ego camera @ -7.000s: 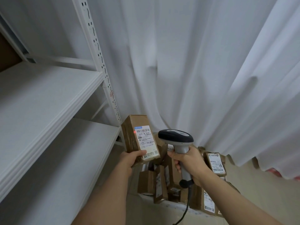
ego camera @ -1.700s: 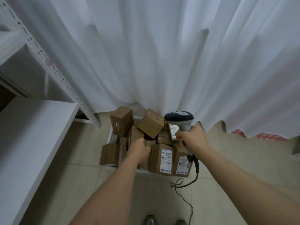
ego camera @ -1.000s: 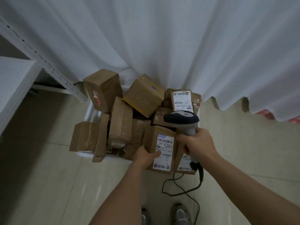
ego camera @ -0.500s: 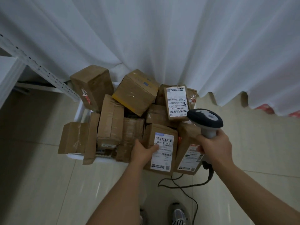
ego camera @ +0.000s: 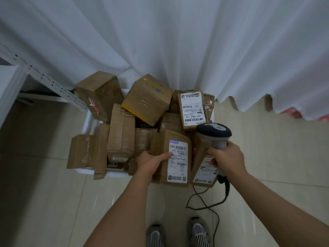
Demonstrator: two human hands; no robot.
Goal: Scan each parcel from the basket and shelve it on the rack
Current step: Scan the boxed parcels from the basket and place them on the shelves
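Now the labelled parcel [ego camera: 171, 157] stands at the near edge of the packed basket [ego camera: 87, 122], left hand [ego camera: 151, 162] gripping its side, thumb on the label. Right hand [ego camera: 227, 159] clutches the scanner [ego camera: 214, 133] just beside it, cord [ego camera: 204, 198] trailing over the floor.

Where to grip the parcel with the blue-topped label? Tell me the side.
Grip the parcel by its narrow left edge, coming from the near left, where the left hand already holds it. It stands upright at the basket's front; another parcel crowds its right, and the label stays uncovered.
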